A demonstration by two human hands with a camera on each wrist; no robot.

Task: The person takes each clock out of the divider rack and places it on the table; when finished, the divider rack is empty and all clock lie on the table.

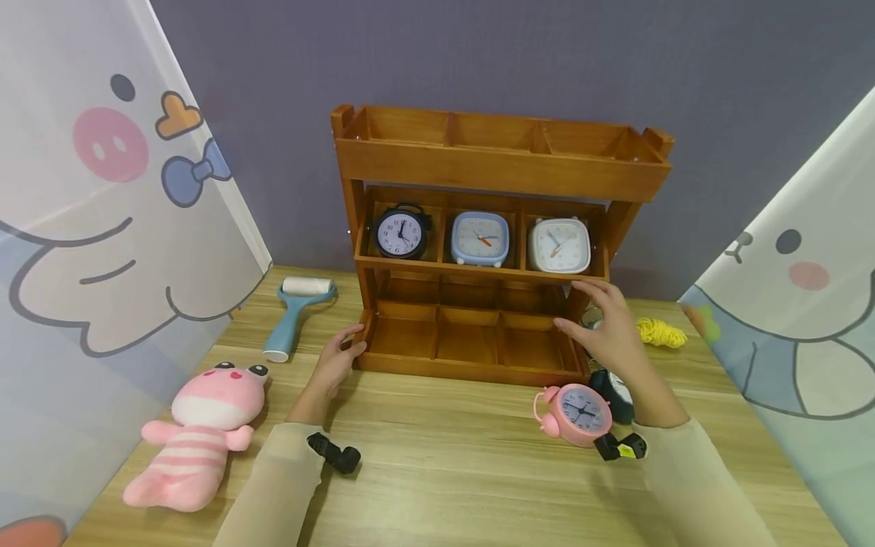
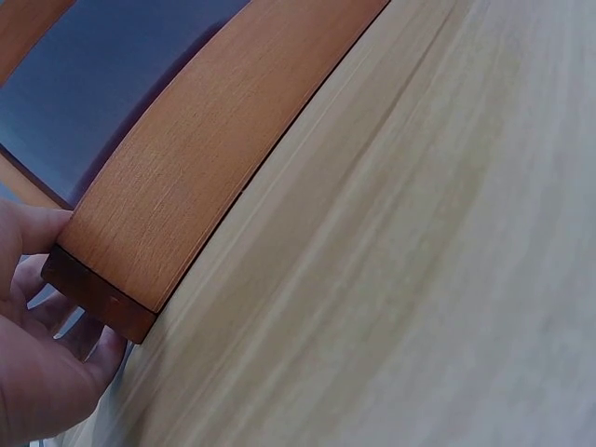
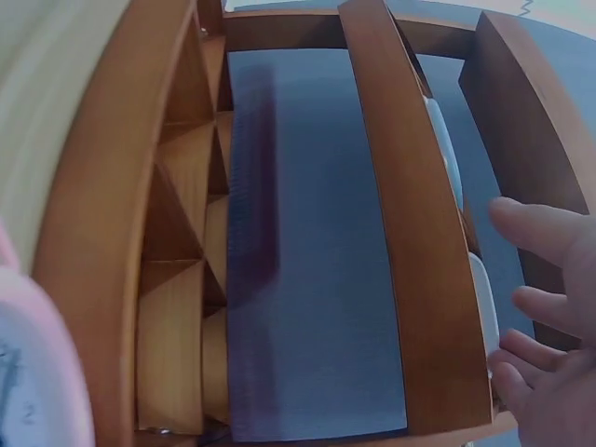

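Observation:
A brown wooden three-tier shelf (image 1: 472, 365) stands against the back wall. My left hand (image 1: 335, 358) grips the left end of its bottom tier, thumb and fingers around the corner in the left wrist view. By the right side of the shelf, my right hand (image 1: 611, 334) is held with fingers extended and nothing in it. Across the middle tier sit a black alarm clock (image 1: 400, 234), a blue clock (image 1: 480, 238) and a white clock (image 1: 560, 245). A pink alarm clock (image 1: 581, 414) lies on the table below my right hand, against a dark clock (image 1: 618, 391) partly hidden by my wrist.
A blue lint roller (image 1: 290, 319) and a pink plush frog (image 1: 205, 441) lie on the left. Yellow cord (image 1: 659, 333) is at the right, and something round is mostly hidden behind my right hand. Printed curtains (image 1: 130, 266) hang at both sides.

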